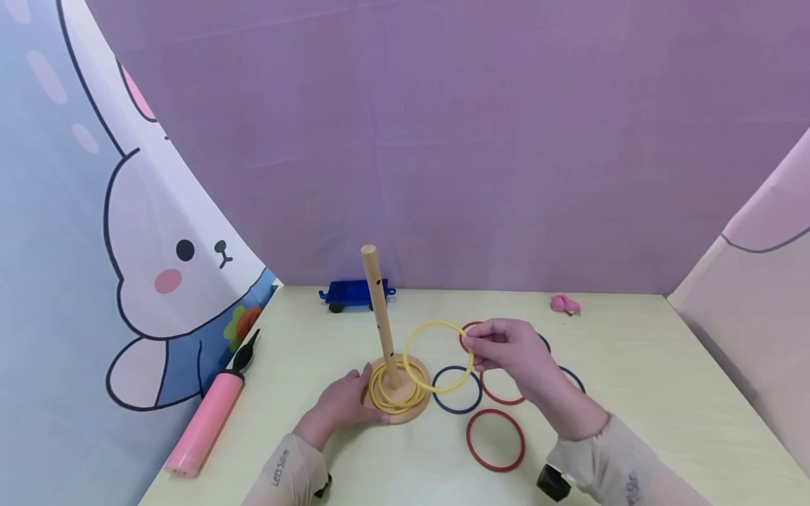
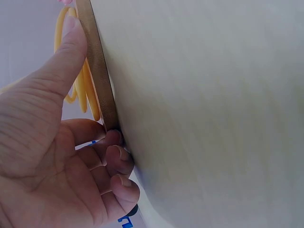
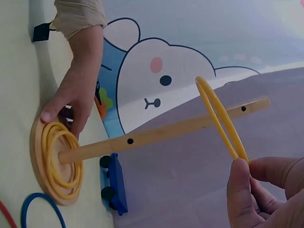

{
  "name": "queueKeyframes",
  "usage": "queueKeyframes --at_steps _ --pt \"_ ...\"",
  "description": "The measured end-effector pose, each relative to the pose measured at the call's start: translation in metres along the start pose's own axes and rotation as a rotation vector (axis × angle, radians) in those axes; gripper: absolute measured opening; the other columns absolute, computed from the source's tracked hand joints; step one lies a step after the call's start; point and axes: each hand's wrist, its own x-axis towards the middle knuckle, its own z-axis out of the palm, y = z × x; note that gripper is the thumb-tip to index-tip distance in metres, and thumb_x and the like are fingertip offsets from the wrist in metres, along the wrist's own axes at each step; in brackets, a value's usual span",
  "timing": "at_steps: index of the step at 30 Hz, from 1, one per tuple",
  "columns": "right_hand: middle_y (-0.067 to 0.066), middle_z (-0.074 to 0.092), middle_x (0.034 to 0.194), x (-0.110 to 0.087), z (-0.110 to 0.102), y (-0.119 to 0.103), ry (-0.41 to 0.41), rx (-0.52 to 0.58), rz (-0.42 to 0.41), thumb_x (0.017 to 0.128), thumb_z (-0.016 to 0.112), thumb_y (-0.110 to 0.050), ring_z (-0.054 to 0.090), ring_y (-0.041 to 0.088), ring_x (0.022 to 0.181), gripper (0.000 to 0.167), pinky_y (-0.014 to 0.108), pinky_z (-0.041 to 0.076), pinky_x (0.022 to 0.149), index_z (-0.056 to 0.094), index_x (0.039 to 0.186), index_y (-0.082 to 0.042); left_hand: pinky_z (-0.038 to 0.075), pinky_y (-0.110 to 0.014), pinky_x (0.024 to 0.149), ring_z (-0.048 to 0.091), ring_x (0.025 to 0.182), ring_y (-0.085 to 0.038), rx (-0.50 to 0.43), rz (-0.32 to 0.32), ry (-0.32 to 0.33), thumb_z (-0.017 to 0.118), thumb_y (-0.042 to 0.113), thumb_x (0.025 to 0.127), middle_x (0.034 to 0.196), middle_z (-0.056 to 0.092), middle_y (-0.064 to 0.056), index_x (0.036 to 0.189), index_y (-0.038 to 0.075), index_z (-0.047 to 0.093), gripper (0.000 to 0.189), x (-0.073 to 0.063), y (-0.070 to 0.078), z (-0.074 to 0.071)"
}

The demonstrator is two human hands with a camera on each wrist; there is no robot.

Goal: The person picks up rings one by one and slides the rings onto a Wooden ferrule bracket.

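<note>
Pale tabletop (image 1: 664,379) below, right hand (image 1: 515,353) pinches yellow ring (image 1: 436,323), seemingly beside peg (image 1: 382,316).

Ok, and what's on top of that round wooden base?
Thin yellow rings lie on the round wooden base, encircling the upright wooden peg. Overlapping, they hide parts of each other and the wood beneath, so I can't give an exact count.

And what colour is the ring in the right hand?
Yellow. The ring that the right hand pinches shows best in the head view.
</note>
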Motion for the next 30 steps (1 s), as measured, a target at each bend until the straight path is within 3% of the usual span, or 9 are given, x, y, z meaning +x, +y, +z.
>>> queueKeyframes --at_steps 9,18,30 --pt "0.01 0.068 0.083 0.008 0.019 -0.017 -0.039 0.023 -0.034 0.089 0.07 -0.005 0.065 0.017 0.067 0.025 0.032 0.059 0.068 0.064 0.106 0.013 0.044 -0.056 0.097 0.054 0.117 -0.041 0.01 0.014 0.006 0.081 0.061 0.066 0.13 0.053 -0.026 0.15 0.002 0.034 0.112 -0.001 -0.001 0.001" --pt "0.012 0.068 0.088 0.016 0.033 -0.043 -0.025 0.007 -0.033 0.089 0.071 -0.009 0.065 0.021 0.069 0.02 0.034 0.059 0.07 0.067 0.104 0.005 0.045 -0.055 0.096 0.055 0.115 -0.041 0.022 0.016 0.009 0.081 0.062 0.066 0.13 0.053 -0.025 0.151 0.003 0.034 0.113 0.001 -0.003 0.002" --pt "0.013 0.068 0.088 0.026 0.04 -0.08 0.005 0.092 -0.1 0.09 0.069 -0.006 0.066 0.018 0.068 0.021 0.034 0.059 0.071 0.065 0.106 0.008 0.043 -0.057 0.098 0.052 0.12 -0.043 0.006 0.013 0.008 0.08 0.062 0.066 0.135 0.05 -0.026 0.15 0.003 0.034 0.113 0.001 -0.001 0.0"
